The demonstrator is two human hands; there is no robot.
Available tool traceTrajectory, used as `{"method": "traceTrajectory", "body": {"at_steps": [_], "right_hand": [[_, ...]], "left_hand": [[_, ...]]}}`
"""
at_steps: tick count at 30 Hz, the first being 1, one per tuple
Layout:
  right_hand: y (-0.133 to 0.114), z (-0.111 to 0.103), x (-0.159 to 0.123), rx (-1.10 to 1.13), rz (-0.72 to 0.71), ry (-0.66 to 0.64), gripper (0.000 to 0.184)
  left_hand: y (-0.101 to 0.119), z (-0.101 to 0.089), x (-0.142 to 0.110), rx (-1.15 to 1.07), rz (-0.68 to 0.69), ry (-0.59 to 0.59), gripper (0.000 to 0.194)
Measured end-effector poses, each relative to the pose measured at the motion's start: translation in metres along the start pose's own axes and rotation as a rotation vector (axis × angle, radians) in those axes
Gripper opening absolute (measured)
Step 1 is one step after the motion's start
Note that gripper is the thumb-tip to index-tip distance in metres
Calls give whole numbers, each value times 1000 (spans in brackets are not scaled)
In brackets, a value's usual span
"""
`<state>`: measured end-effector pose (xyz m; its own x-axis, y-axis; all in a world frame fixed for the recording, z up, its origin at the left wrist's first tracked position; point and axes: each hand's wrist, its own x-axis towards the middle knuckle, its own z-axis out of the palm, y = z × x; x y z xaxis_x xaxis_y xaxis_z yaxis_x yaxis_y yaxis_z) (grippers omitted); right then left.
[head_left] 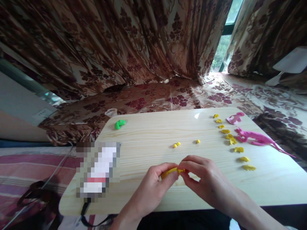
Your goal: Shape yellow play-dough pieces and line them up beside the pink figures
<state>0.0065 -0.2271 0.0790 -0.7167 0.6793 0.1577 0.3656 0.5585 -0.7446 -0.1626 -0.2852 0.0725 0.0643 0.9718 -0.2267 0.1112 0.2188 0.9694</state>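
Near the table's front edge, my left hand is closed around a flat yellow piece of modelling clay, thumb on top. The fingers of my right hand pinch the right end of the same piece, which looks uneven there. Beyond my hands lie small yellow clay balls, two close together and another ball to the right. A column of several thin yellow clay pieces runs along the right side of the table.
Right of the column lie a pink clay lump and a long magenta clay shape. A green clay lump sits far left, near a clear container. A blurred-out flat object lies at the left edge of the table.
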Motion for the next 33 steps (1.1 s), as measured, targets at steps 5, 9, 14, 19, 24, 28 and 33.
{"method": "traceTrajectory", "body": {"at_steps": [5,9,14,19,24,28,33], "right_hand": [[8,9,-2,244,203,131,15],[21,16,-3,612,425,141,15],[39,6,-4,613,432,384,25],[48,-19,-8,527,453,475,35],[45,-8,-13,505,442,288,32],[36,3,-16,534,420,326,26],[15,10,-10,322,132,359,8]], "left_hand": [[-8,11,-1,182,84,163,25],[-15,18,-3,442,270,325,20],[-20,13,-5,589,350,387,17],[-34,-17,22,770,379,495,24],[-46,-40,57,816,388,508,28],[-30,-22,38,782,405,557,33],[-8,25,5,81,213,301,22]]}}
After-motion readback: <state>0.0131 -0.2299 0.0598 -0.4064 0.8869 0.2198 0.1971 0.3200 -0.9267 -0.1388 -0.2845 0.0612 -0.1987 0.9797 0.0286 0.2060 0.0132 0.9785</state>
